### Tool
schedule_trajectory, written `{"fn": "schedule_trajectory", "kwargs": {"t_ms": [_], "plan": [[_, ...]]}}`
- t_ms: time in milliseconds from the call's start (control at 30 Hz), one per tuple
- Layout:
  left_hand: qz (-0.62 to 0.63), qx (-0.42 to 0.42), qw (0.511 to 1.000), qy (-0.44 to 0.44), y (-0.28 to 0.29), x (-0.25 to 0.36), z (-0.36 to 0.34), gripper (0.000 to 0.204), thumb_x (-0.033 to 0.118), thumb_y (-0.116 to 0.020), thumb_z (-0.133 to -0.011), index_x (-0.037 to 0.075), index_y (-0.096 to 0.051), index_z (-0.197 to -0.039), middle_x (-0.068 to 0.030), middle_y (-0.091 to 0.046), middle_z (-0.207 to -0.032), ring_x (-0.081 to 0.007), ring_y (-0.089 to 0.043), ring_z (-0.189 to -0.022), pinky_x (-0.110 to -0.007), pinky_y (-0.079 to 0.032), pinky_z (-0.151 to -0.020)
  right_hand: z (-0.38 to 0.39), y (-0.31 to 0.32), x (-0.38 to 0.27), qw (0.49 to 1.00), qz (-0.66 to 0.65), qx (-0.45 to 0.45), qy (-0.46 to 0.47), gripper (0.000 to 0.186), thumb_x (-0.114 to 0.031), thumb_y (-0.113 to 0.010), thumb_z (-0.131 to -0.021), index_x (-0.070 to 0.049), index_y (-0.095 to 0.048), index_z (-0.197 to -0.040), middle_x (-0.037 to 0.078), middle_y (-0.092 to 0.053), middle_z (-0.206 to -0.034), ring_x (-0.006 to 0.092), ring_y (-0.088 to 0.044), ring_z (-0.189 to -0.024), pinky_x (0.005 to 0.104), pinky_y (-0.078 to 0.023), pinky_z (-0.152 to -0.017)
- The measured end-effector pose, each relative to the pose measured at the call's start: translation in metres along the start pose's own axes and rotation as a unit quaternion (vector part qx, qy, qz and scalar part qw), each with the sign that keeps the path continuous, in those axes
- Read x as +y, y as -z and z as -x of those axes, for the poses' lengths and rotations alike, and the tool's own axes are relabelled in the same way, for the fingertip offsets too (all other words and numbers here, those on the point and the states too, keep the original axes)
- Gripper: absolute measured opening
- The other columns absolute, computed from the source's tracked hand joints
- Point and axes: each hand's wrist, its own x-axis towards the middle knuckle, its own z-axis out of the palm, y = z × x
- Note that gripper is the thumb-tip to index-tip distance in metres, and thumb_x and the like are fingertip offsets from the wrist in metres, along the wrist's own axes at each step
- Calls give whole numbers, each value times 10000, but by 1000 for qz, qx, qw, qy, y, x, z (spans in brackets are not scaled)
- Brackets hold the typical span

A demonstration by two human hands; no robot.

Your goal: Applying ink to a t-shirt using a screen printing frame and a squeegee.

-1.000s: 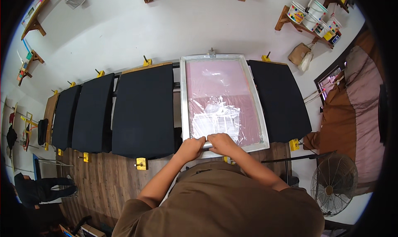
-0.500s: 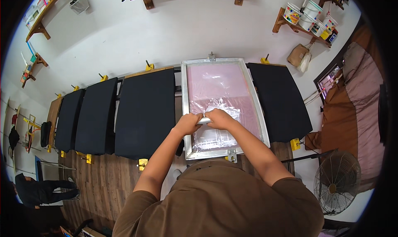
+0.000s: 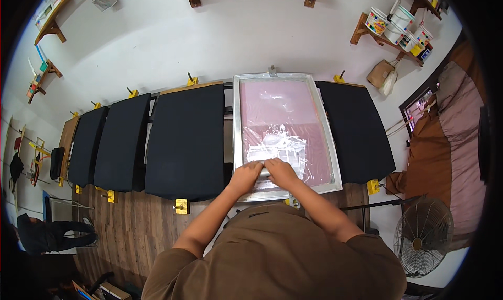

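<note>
A screen-printing frame (image 3: 237, 121) with metal sides lies in front of me over one of the printing boards. Its pinkish mesh (image 3: 283, 98) has clear, shiny film over it and a white printed patch (image 3: 288, 142) in its nearer half. Both my hands grip a short silver squeegee (image 3: 264, 172) near the frame's close end. My left hand (image 3: 245, 176) is closed around its left part, my right hand (image 3: 283, 173) around its right part. The squeegee's lower edge is hidden by my hands.
Black cloth covers the boards to the left (image 3: 186, 140) and right (image 3: 356, 132). Yellow clamps (image 3: 182, 206) jut from the row's edges. A standing fan (image 3: 423, 237) is at right. Tubs (image 3: 401, 18) fill a wall shelf. Another person (image 3: 52, 234) stands far left.
Both hands and the squeegee have moved toward me along the mesh, uncovering more of the white patch. My view has shifted slightly.
</note>
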Motion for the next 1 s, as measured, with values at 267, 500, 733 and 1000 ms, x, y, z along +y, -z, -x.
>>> {"fn": "schedule_trajectory", "kwargs": {"t_ms": [267, 500, 733, 1000], "plan": [[41, -21, 999, -7, 7, 28, 35, 146, 46, -573, -869, 19, -558, -1012, -150, -665, -943, -328, -710, -886, -414, -585, -714, 38, -4, -22, 999, 0, -42, 4, 378, -80, -752, -743, -34, -582, -1077, 144, -650, -1069, 341, -625, -1038, 446, -544, -859], [94, -106, 990, 5, 35, 20, 17, 212, 136, -647, -864, 37, -553, -1026, -194, -672, -742, -426, -681, -712, -527, -549, -662, 22, 22, -23, 997, -20, -76, 7, 249, -136, -751, -776, -37, -632, -970, 169, -690, -887, 387, -675, -875, 486, -548, -775], [74, -92, 993, 11, 47, -39, -53, 277, 161, -752, -829, 75, -604, -1046, -200, -701, -836, -423, -688, -825, -510, -542, -752, -58, 54, 9, 998, -9, -68, -7, 227, -156, -761, -762, -59, -691, -955, 192, -714, -858, 377, -709, -843, 464, -569, -781], [71, -124, 990, 12, 31, -75, -82, 265, 164, -736, -819, 78, -615, -1039, -195, -712, -927, -421, -690, -893, -508, -551, -797, -94, 43, 42, 997, -18, -74, 12, 236, -166, -768, -752, -44, -692, -940, 193, -716, -846, 378, -707, -859, 461, -567, -815]]}}
